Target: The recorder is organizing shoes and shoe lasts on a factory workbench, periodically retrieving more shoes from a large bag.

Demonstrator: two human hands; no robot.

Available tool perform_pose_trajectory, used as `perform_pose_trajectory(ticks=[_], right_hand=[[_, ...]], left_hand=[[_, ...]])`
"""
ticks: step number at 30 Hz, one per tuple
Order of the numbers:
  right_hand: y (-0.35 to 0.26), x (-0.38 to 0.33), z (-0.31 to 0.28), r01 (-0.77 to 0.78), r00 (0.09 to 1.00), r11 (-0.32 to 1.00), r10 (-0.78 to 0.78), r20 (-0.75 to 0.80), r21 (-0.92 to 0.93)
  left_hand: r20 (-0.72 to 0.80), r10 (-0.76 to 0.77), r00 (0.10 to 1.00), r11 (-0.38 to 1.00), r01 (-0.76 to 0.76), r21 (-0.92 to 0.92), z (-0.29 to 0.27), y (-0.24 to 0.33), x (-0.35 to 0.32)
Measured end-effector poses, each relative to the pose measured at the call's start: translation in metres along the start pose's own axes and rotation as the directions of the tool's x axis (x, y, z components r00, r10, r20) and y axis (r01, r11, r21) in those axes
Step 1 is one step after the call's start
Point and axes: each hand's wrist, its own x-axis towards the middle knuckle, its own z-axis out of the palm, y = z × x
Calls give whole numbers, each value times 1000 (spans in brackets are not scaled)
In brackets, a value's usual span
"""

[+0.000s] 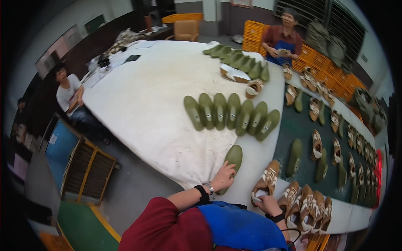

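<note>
My left hand (224, 177) lies over a green shoe last (234, 155) near the table's front edge, its fingers closed around the last's side. In my right hand (268, 204) is a brown-and-white sneaker (268, 178), gripped at its heel end with the toe pointing away from me. Something pale shows in the shoe's opening by my fingers. Beyond my left hand, several green shoe lasts (219, 111) lie side by side in a row. Several similar sneakers (308, 209) stand close together to the right of my right hand.
A white cloth (146, 100) covers much of the table. Sneakers and lasts line a dark green surface (310, 138) at right. A seated person (70, 93) is at left; another (284, 42) stands at the far right holding a shoe. Orange crates (253, 35) stand behind.
</note>
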Motion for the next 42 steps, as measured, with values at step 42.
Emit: perform_pose_trajectory(ticks=[42], right_hand=[[9, 353, -143, -320, 915, 935, 347, -205, 155]], left_hand=[[-163, -26, 986, 816, 116, 566, -69, -76, 229]])
